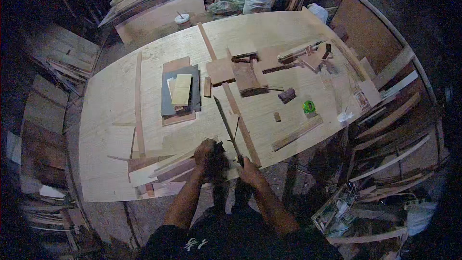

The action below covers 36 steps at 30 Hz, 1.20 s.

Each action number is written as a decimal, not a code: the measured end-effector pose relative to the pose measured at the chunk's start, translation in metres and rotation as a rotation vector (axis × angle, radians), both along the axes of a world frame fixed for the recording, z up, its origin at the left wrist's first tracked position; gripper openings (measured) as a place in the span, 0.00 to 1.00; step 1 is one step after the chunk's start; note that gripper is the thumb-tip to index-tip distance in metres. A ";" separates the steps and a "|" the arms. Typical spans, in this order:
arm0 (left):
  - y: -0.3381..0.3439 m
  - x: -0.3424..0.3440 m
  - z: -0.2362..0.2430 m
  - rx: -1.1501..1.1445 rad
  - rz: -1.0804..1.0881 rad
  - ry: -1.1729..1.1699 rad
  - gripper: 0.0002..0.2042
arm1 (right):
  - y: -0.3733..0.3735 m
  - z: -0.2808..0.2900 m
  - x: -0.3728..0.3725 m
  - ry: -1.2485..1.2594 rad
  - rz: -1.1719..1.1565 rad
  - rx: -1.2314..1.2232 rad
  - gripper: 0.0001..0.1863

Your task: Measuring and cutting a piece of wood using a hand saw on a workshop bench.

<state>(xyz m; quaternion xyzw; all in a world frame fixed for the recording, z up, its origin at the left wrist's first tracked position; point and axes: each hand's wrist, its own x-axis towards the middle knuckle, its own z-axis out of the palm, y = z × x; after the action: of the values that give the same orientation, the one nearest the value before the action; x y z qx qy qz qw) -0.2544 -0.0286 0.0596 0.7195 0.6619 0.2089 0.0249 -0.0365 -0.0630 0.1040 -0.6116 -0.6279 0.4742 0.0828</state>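
At the near edge of the large pale wood board, my right hand (250,172) is closed round the handle of a long, thin, dark-bladed tool (224,121). Its blade points away from me and slightly left, low over the board. A short thin piece crosses beside the blade; whether it belongs to the tool, I cannot tell. Just to the left, my left hand (208,156) is curled beside a dark, blurred shape, so what it holds is unclear. Long wood offcuts (168,167) lie left of that hand.
The board (108,91) carries stacked wood blocks on a grey sheet (167,103), a wooden box-like piece (248,78), a dark roll (287,96), a green tape measure (309,107) and a loose plank (297,133). A white bucket (182,18) stands beyond. Timber racks (394,125) flank the right.
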 end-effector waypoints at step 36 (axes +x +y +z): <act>0.000 -0.015 -0.024 0.023 0.091 0.203 0.07 | -0.005 -0.013 -0.038 0.014 0.045 0.058 0.26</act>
<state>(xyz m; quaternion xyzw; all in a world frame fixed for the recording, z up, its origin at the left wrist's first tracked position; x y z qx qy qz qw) -0.2695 -0.0284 0.0359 0.7065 0.6905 0.1433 -0.0600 -0.0745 -0.0680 0.0908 -0.5915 -0.6542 0.4618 0.0943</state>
